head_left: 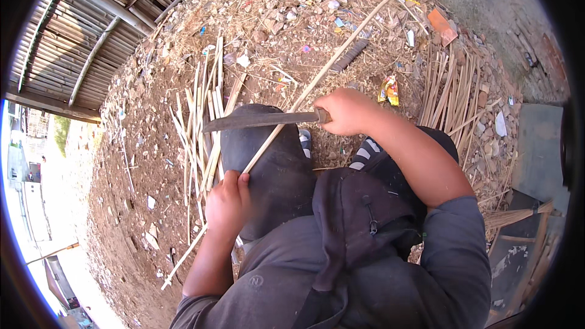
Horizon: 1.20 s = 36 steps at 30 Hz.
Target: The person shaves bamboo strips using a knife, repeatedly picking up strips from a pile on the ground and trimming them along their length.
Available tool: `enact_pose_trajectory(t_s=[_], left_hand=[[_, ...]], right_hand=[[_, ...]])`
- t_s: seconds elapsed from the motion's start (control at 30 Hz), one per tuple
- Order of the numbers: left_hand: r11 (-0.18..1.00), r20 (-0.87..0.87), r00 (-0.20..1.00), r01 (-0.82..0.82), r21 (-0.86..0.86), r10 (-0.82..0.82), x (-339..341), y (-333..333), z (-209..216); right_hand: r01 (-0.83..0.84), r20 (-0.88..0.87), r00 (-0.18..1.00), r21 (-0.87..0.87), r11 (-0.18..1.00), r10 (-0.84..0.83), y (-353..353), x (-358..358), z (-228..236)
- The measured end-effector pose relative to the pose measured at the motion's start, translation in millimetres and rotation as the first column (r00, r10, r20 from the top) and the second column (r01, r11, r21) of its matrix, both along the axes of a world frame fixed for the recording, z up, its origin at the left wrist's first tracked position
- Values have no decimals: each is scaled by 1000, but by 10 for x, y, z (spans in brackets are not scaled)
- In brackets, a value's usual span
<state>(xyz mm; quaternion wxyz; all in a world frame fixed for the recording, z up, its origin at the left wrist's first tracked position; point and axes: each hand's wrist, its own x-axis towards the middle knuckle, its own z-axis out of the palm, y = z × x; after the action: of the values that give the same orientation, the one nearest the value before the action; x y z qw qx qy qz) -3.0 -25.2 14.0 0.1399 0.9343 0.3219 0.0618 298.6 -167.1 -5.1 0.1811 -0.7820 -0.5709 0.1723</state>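
Note:
My left hand (226,204) is closed round a long, pale bamboo strip (329,67), beside my left knee. The strip slants from the lower left, over the knee, to the far rubble. In my right hand (347,111) is the handle of a machete (262,120), fingers wrapped round it. Its dark blade points left and lies across the strip just above the knee; whether the edge bites into it I cannot tell. Most of the handle is hidden in my fist.
Loose bamboo strips (198,122) lie left of my knee, and another bundle of strips (448,94) lies at the right. Stones, a brick piece (442,27) and a yellow wrapper (389,90) litter the dirt. A slatted bamboo wall (73,36) stands at the upper left.

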Motion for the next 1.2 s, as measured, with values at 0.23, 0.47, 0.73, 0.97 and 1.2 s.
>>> enact_pose_trajectory(t_s=[0.23, 0.47, 0.73, 0.97, 1.2], left_hand=[[999, 74, 997, 16, 34, -19, 15, -3, -91], [998, 52, 999, 4, 69, -8, -64, -42, -106], [996, 2, 1000, 30, 88, -30, -1, 3, 0], [998, 44, 999, 26, 65, -29, -11, 8, -32], [999, 30, 998, 49, -21, -48, -62, 109, -34]], right_hand=[[125, -75, 989, -10, 992, -125, -16, 163, -143], [45, 28, 999, -92, 995, -42, -7, 35, 194], [236, 24, 971, 38, 971, -237, -132, 333, -120], [309, -196, 930, -42, 950, -312, -133, 487, -232], [77, -37, 996, -10, 997, -78, -57, 277, -39]])
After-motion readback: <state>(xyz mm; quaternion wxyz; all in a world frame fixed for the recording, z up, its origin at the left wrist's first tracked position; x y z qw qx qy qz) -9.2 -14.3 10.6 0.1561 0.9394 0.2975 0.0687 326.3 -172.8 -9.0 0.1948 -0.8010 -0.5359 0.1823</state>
